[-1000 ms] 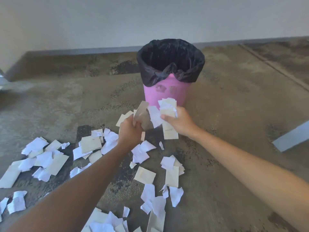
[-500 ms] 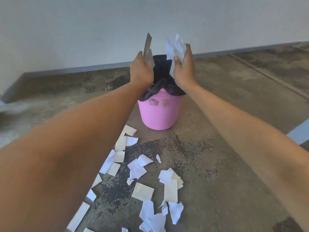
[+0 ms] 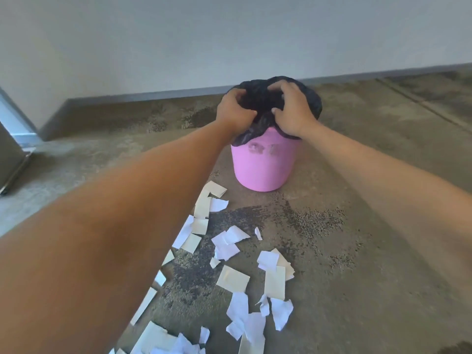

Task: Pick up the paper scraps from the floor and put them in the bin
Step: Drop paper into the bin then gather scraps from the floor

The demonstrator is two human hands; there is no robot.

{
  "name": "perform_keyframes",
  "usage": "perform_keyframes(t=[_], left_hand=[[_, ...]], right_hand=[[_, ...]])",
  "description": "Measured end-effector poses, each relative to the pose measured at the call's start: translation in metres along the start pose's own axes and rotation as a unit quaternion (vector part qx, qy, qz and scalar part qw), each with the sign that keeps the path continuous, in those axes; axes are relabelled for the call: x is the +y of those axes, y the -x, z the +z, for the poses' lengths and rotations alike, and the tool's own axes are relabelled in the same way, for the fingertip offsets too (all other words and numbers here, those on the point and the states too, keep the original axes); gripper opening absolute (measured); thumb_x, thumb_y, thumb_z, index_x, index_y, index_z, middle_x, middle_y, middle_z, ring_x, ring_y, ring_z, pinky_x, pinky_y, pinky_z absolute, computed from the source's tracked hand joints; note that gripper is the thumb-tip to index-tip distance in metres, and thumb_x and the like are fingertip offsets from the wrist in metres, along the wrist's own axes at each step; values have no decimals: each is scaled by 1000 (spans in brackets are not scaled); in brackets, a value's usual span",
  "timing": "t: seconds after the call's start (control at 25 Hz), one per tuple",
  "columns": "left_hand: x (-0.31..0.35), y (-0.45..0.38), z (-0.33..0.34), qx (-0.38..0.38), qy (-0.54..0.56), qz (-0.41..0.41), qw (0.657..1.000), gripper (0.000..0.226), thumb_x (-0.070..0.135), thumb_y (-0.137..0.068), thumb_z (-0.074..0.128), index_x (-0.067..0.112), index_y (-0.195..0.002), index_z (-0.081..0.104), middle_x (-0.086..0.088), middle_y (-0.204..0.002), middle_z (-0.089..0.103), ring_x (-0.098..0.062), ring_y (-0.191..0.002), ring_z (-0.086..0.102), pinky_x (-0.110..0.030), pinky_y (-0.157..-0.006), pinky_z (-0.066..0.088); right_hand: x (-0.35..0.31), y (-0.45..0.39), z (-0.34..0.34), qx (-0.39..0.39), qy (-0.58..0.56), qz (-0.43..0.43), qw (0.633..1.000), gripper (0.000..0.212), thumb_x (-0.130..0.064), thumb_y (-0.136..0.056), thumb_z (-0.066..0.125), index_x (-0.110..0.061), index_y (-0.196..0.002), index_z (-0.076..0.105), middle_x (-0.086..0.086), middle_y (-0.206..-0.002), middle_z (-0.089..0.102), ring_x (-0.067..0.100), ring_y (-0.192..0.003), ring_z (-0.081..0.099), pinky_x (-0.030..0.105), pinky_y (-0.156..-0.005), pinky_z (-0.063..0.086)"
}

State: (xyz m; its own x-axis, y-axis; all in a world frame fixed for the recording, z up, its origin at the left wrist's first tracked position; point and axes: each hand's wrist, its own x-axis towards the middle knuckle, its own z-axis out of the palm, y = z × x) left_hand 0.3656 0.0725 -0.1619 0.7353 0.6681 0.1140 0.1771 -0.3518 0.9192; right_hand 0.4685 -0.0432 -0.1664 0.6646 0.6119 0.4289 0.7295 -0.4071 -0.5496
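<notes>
The floor (image 3: 357,226) is bare concrete; many scraps (image 3: 231,241) lie on it in a loose trail from just before the bin toward the lower edge of view, well apart from the bin mouth.

The bin (image 3: 263,167) is pink, upright, and lined with a black bag (image 3: 310,103) folded over its rim.

Both hands are over the bin mouth. The left hand (image 3: 233,111) and right hand (image 3: 293,111) have their fingers curled down into the bag. No paper shows in either hand; whether any is held cannot be told.

Release step, advised procedure:
1. Keep both hands inside the rim line before letting go, so light scraps fall into the bag and not past it.
2. Spread the fingers fully; shake off clinging pieces.
3. Avoid dragging the bag edge inward.
</notes>
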Motion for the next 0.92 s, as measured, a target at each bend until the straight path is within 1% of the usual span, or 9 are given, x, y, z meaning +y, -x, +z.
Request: perform_keyframes(t=[0.12, 0.24, 0.36, 0.44, 0.52, 0.6, 0.68, 0.8, 0.92], left_hand=[[-15, 19, -11, 33, 1, 8, 999, 55, 11, -83, 70, 14, -135, 51, -4, -131, 58, -19, -121, 55, -28, -103, 45], [-46, 48, -22, 32, -30, -11, 999, 53, 15, -84, 68, 12, -134, 51, -5, -135, 56, -20, -124, 53, -27, -101, 43], [-95, 85, -20, -30, -124, -43, 991, 58, 11, -84, 64, 8, -139, 45, -12, -141, 49, -26, -129, 48, -32, -104, 41], [-128, 111, -12, -102, -205, -59, 972, 65, 9, -83, 65, 5, -142, 38, -17, -142, 43, -30, -128, 46, -33, -102, 39], [-159, 134, -1, -164, -256, -76, 950, 65, 12, -85, 65, 2, -142, 34, -21, -140, 41, -35, -123, 48, -36, -99, 40], [-186, 155, 11, -229, -338, -75, 910, 68, 23, -88, 65, -1, -142, 32, -25, -140, 42, -39, -128, 42, -43, -104, 37], [-205, 170, 22, -282, -427, -61, 857, 75, 35, -91, 61, 1, -148, 25, -21, -151, 31, -40, -144, 22, -55, -112, 29], [-217, 177, 34, -319, -470, -40, 822, 85, 51, -89, 57, 23, -155, 12, -11, -163, -2, -38, -149, -13, -71, -111, 15], [-219, 178, 48, -369, -485, -17, 793, 90, 68, -80, 57, 44, -152, 9, -7, -163, -12, -36, -147, -23, -78, -105, 5]], right_hand=[[-29, 3, -18, -34, 35, -67, 997, 42, -4, -89, 60, -17, -128, 52, 5, -131, 47, 16, -119, 49, 16, -99, 35], [-62, 13, -31, -129, 91, -148, 976, 41, -13, -86, 64, -19, -125, 52, 3, -123, 49, 14, -108, 49, 9, -83, 34], [-76, 40, -28, -269, 145, -181, 935, 41, -14, -86, 66, -15, -125, 53, 6, -120, 52, 18, -107, 52, 26, -90, 44], [-70, 62, -14, -330, 189, -138, 915, 42, -15, -89, 64, -14, -129, 52, 9, -126, 52, 22, -114, 51, 37, -100, 42], [-52, 93, 8, -353, 198, -63, 912, 44, -15, -90, 64, -11, -132, 50, 12, -132, 51, 26, -121, 50, 37, -104, 38], [-22, 139, 34, -374, 169, 63, 910, 47, -19, -92, 65, -12, -135, 48, 13, -138, 48, 29, -124, 49, 32, -101, 40], [10, 193, 59, -383, 133, 202, 891, 56, -26, -90, 68, -16, -139, 44, 13, -147, 40, 30, -130, 45, 34, -104, 40], [41, 268, 90, -389, 156, 319, 850, 72, -44, -88, 67, -28, -148, 31, 11, -159, 14, 37, -144, 23, 46, -116, 27], [44, 308, 112, -374, 105, 349, 853, 76, -56, -88, 57, -36, -152, 20, 7, -163, -1, 42, -149, 0, 56, -119, 13]])
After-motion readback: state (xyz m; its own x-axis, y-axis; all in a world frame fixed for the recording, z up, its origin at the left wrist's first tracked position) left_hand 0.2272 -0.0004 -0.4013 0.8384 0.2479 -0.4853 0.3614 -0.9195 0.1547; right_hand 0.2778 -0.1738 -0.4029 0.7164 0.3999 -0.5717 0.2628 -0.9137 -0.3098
